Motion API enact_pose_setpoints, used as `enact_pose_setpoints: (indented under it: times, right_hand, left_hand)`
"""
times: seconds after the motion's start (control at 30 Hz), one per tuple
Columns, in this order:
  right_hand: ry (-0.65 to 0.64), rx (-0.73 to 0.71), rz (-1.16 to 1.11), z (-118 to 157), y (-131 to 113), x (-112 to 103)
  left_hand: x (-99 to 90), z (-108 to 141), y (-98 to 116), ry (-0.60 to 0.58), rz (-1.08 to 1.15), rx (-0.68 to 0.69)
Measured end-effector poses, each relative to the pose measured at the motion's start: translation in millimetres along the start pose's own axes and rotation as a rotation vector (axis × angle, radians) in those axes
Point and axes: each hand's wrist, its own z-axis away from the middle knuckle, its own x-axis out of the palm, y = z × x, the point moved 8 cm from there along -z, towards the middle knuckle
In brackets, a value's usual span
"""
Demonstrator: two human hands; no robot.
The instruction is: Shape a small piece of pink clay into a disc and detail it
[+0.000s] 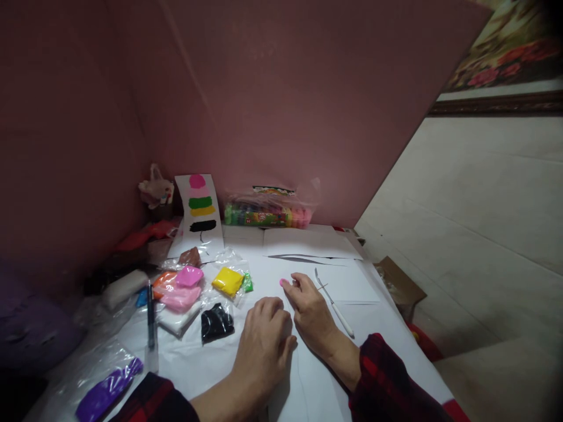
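Observation:
My right hand (310,308) is over the white paper with its fingers bent in. At its thumb tip is a small pink piece of modelling clay (282,282), which seems to be pinched there. A thin wooden stick like a toothpick (323,286) pokes out beside its knuckles. To the right lies a modelling tool with a white handle (342,319) and a metal tip. My left hand (264,331) rests lower on the paper, fingers curled under and thumb toward the right hand. What it may hold is hidden beneath it.
Bagged clay lies on the left: yellow (227,281), black (217,323), pink (180,296) and purple (109,390). A dark pen (151,316) is among them. Behind stand a colour-swatch sheet (202,234) and a pack of clay sticks (268,215) against a pink panel (272,105).

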Motion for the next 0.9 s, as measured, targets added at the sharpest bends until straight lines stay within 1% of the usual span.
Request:
enact_pose_setpoints:
  times: [0.23, 0.43, 0.67, 0.9]
  right_hand:
    - [-0.031, -0.001, 0.030, 0.6, 0.6, 4.8]
    - [-0.057, 0.023, 0.019, -1.4, -1.9, 4.2]
    - [-0.055, 0.056, -0.002, -3.2, 1.0, 5.0]
    - [-0.055, 0.059, 0.008, -3.4, 0.4, 3.8]
  left_hand:
    - [1.6, 0.0, -1.1, 0.001, 0.001, -0.002]
    - [1.4, -0.3, -1.2, 0.001, -0.005, -0.012]
    - [1.8, -0.9, -2.0, -0.007, 0.003, -0.008]
    - [1.9, -0.5, -1.9, -0.005, 0.008, -0.013]
